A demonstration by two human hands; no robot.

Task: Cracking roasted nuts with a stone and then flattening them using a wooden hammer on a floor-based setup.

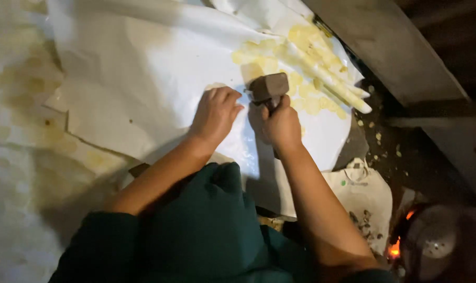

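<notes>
My right hand (282,126) grips the handle of a brown mallet (269,87), whose block head hangs just above a white sheet (143,68). My left hand (215,113) lies with curled fingers pressed on the sheet, right beside the mallet head. Flattened pale yellow pieces (301,63) are spread on the sheet beyond the mallet. Dark green sleeves and a knee fill the lower middle of the view.
A rolled fold of the sheet (337,86) runs along its right edge. A stained white bag (366,196) lies at lower right, next to a round pot (439,241) over glowing embers (394,247). A dark beam (395,47) crosses the upper right. Stained sheets cover the left.
</notes>
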